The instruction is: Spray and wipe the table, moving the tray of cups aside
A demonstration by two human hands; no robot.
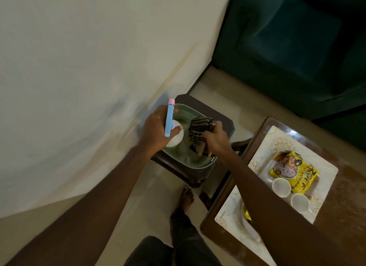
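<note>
Frame centre: left hand (158,127) wrapped round the spray bottle (172,127), right hand (214,138) clutching the cloth (200,131), both over the basket (198,162); lift clear before turning to the tray (324,166) on the bench (340,196), lower right.

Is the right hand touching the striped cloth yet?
Touching. The head view shows the right hand closed on the top of the striped cloth, which hangs into the green basket.
</note>
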